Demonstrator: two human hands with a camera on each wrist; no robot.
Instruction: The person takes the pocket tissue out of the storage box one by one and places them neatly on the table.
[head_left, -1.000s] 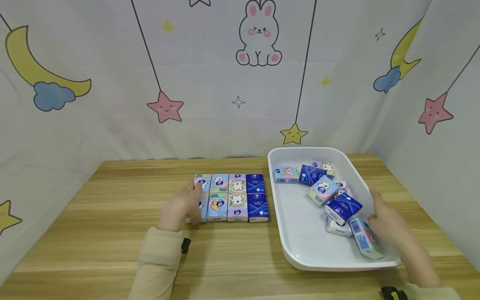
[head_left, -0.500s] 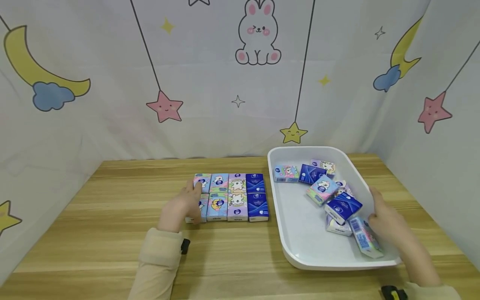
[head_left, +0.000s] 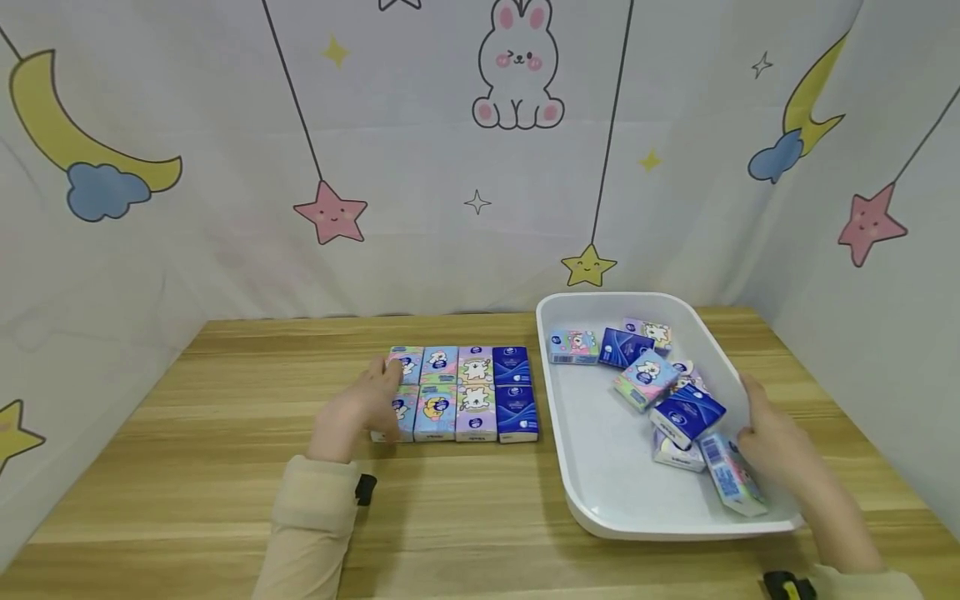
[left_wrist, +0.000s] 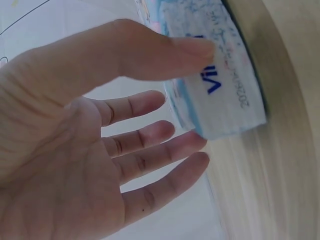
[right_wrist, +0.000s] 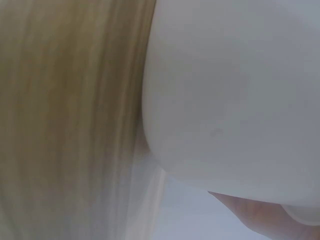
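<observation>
Small tissue packs point(head_left: 476, 412) lie in two rows on the table, pressed side by side, in pastel cartoon and dark blue wrappers. My left hand point(head_left: 358, 408) is at the left end of this block, fingers spread and nearly straight. In the left wrist view its thumb point(left_wrist: 192, 56) passes in front of the white end of a tissue pack point(left_wrist: 225, 102); whether it touches cannot be told. At the right, my right hand point(head_left: 776, 442) grips the side rim of a white plastic bin point(head_left: 600, 467), thumb toward the inside.
Inside the bin lie several loose tissue packs point(head_left: 647, 379), some overlapping, mostly toward its back and right. A wooden table point(head_left: 225, 450) carries everything. Behind it hangs a white printed cloth point(head_left: 420, 267), with more at both sides.
My left hand has drawn slightly left, showing more of the leftmost tissue packs. The right hand and the bin stay where they were.
</observation>
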